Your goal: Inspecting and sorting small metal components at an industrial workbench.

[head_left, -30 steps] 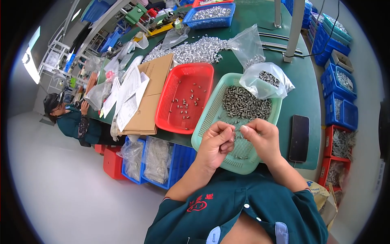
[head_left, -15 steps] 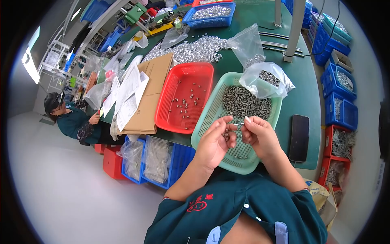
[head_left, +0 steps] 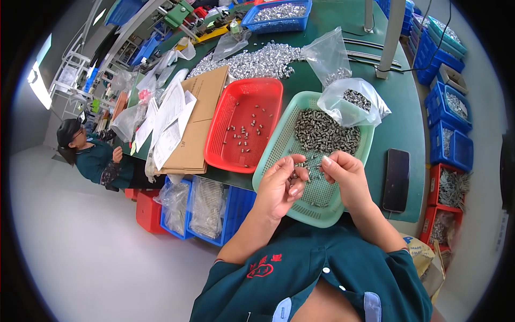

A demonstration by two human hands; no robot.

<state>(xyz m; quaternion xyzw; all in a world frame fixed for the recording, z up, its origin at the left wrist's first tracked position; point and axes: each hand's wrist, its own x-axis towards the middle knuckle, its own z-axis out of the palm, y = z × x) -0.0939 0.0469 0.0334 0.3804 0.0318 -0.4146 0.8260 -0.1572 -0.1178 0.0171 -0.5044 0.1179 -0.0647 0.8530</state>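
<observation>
Both hands are raised over the near half of a light green perforated basket (head_left: pixel 261 170). My left hand (head_left: pixel 279 188) is curled, with a few small metal cylinders (head_left: pixel 294 175) in its fingers. One of them seems pinched between thumb and forefinger. Its fingertips face those of my right hand (head_left: pixel 347 174), which pinches a thin metal rod (head_left: pixel 314 165) pointing toward the left hand. Whether the rod's tip sits inside a cylinder is too small to tell. A heap of dark metal cylinders (head_left: pixel 324 133) fills the basket's far part, partly under an open clear bag (head_left: pixel 343 110).
Left of the basket stands a red basket (head_left: pixel 214 145) with scattered cylinders, beside cardboard (head_left: pixel 206 102) and papers (head_left: pixel 170 137). A phone (head_left: pixel 396 180) lies at right. Behind are a pile of shiny parts (head_left: pixel 257 61) and a metal post (head_left: pixel 391 40). A co-worker (head_left: pixel 94 155) is at far left.
My hands have drawn slightly apart, and the left has shifted a little to the left. The rod stays in my right fingers. The co-worker's raised hand has moved slightly.
</observation>
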